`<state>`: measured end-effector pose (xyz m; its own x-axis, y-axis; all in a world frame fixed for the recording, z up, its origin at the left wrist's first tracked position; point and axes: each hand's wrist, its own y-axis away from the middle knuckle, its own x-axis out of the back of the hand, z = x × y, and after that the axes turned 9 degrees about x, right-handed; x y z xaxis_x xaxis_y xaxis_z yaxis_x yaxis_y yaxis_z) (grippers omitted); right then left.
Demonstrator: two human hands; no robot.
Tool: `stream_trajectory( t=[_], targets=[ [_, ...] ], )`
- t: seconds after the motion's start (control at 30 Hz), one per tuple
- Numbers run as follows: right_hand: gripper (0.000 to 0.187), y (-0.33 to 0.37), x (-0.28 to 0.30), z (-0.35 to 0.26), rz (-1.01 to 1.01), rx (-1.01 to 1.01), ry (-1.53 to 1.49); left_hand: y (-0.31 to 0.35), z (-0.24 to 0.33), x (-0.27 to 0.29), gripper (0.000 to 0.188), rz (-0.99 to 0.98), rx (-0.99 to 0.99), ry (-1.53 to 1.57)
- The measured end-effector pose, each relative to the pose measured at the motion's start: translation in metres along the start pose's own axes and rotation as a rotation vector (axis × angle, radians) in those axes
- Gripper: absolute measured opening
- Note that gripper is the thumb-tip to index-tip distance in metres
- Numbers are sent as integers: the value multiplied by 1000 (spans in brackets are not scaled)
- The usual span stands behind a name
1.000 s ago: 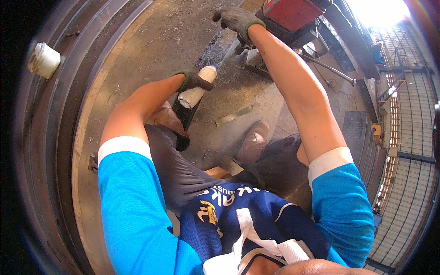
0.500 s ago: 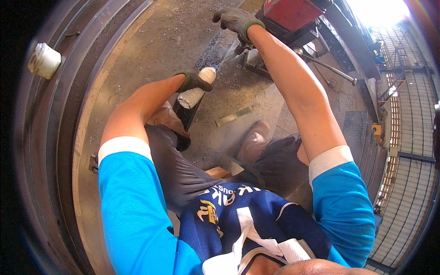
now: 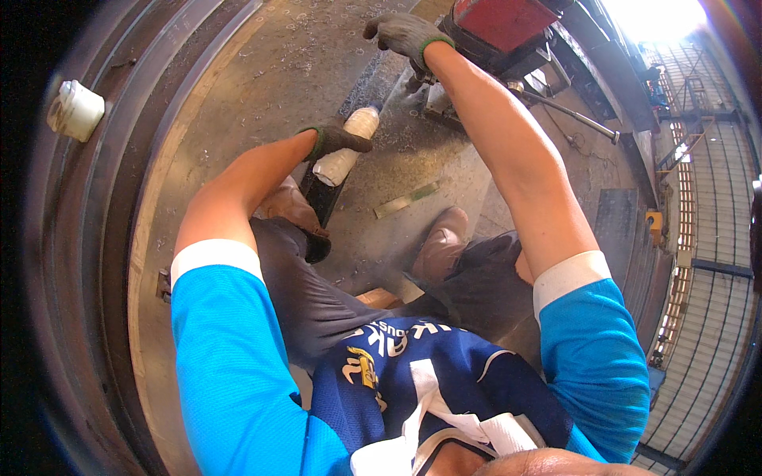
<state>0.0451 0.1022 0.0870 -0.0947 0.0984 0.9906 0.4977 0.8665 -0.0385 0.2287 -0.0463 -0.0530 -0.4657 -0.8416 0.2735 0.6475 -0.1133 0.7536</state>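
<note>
At eleven, the left hand (image 3: 337, 143) grips a white bottle (image 3: 340, 164); at twelve o'clock, the right hand (image 3: 405, 36) has an unclear hold. Lettering (image 3: 394, 346) crosses the navy shirt (image 3: 400, 374) at six.

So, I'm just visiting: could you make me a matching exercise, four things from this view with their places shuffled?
Things
1. White bottle
2. White container
3. Flat strip
4. Right hand

Places
A. Lying just beyond the right boot
B. Gloved, close to the red machine
C. In the grasp of the gloved left hand
D. Near the picture's far left edge

Pairs: 1-C, 2-D, 3-A, 4-B
</note>
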Motion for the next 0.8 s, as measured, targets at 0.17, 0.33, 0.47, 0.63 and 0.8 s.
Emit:
stream_trajectory(
  t=[0.17,0.33,0.47,0.63,0.8],
  targets=[
    [39,-2,2,-8,-27,-128,-38,-3,1,0,79,-2,-36,-16],
    [40,0,1,-7,-7,-62,-34,-8,-6,1,79,8,-53,-21],
    [45,-5,-3,-5,-16,-170,-112,-10,-7,0,79,12,-57,-22],
    [44,-13,-9,0,-99,-226,-82,-11,-7,0,79,14,-59,-32],
    [49,-14,-7,-1,-161,-183,-27,-12,-10,-2,78,39,-46,-94]
  ],
)
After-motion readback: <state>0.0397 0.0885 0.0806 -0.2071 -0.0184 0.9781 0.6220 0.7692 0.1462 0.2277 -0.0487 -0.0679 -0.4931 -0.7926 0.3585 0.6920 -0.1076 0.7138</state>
